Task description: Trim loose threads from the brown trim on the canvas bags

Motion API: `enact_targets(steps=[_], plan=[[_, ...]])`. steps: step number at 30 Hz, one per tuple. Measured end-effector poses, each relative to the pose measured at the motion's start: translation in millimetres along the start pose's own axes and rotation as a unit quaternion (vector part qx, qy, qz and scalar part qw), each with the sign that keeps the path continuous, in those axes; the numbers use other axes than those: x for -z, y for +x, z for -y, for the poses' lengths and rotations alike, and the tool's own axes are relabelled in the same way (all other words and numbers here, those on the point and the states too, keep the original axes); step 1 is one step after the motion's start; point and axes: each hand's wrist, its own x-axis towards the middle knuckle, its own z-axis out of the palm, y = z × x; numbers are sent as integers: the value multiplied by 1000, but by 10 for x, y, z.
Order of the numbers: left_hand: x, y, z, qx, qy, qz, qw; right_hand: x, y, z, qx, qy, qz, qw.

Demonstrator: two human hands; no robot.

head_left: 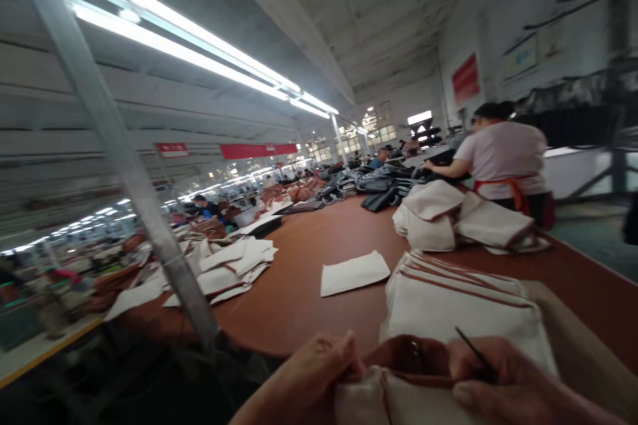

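Note:
At the bottom edge my left hand [319, 372] pinches a cream canvas piece with brown trim [399, 392]. My right hand [508, 385] grips the same piece from the right and also holds a thin dark tool [473, 353] that sticks up from its fingers. Just beyond my hands lies a stack of cream bags with brown edging [463, 302] on the long brown table [309, 259].
A single cream panel [353, 272] lies mid-table; loose cream pieces [224, 265] are heaped to the left. More bags [458, 216] pile up farther back. A person in a pale shirt and orange apron [503, 159] works at the right. A slanted metal pole [124, 146] crosses the left.

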Motion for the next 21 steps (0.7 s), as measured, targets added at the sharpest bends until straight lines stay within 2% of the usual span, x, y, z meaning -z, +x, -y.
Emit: enact_targets(steps=[1,2,4,5,7,9,12,15,17,21], plan=[[1,-4,-51,1,4,41,999,-27,10,140,15,11,-19,1000],[-10,-6,-94,6,12,88,996,-57,33,238,30,17,-7,999],[-59,5,-142,3,29,143,989,-89,68,303,51,28,-3,998],[-92,23,-142,2,35,152,988,-83,66,283,50,24,-5,998],[-159,82,-98,7,39,150,988,-32,18,209,21,-16,-26,999],[-226,157,-22,13,26,136,990,32,-61,185,-18,-114,-37,993],[-338,255,52,2,-20,106,994,42,-140,368,-43,-225,-44,972],[-439,309,6,0,-59,97,994,-71,-110,666,-59,-164,-47,984],[-482,327,-66,20,-64,100,993,-154,-58,781,-74,-109,-27,991],[-537,345,-189,54,-54,81,994,-194,-5,719,-92,-47,-1,995]])
